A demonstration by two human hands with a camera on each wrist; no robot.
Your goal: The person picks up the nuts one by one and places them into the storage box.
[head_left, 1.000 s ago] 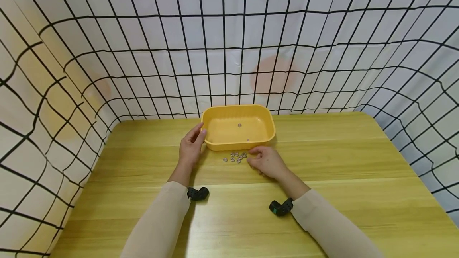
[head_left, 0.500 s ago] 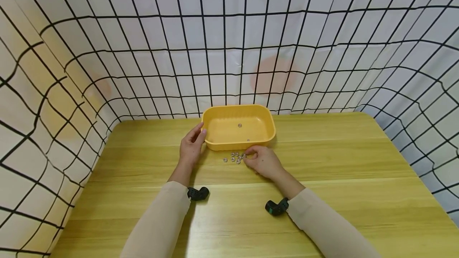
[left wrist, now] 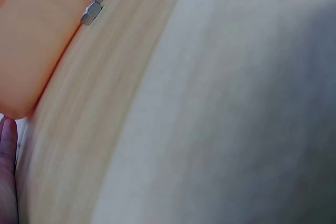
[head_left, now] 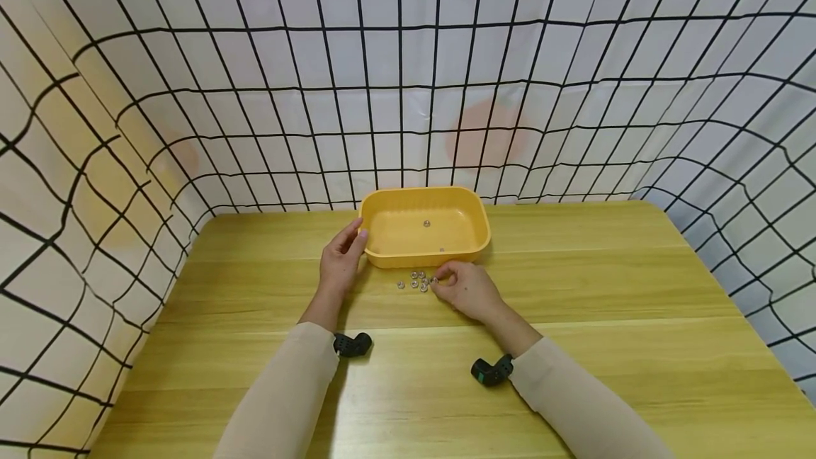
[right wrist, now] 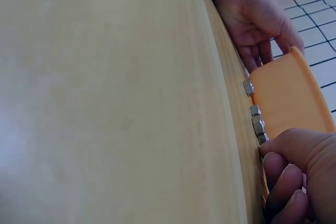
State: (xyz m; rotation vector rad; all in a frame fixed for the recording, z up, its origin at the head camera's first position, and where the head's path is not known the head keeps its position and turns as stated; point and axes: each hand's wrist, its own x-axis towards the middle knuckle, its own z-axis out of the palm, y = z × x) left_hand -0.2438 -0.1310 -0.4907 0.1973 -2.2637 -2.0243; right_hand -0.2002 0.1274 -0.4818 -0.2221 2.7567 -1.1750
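Newly in right hand (head_left: 468,290): one nut (head_left: 434,280)

The wood-grain table (head_left: 408,388) supports a yellow tray (head_left: 395,236) near its far edge. Small metal nuts (head_left: 414,284) lie on the surface before the tray.

Tray (head_left: 401,261) is smooth plastic with slight sheen — nuts (right wrist: 258,125) shiny metal, tabletop (head_left: 408,395) smooth wood-grain with soft gloss, sleeves (head_left: 274,395) matt cloth.
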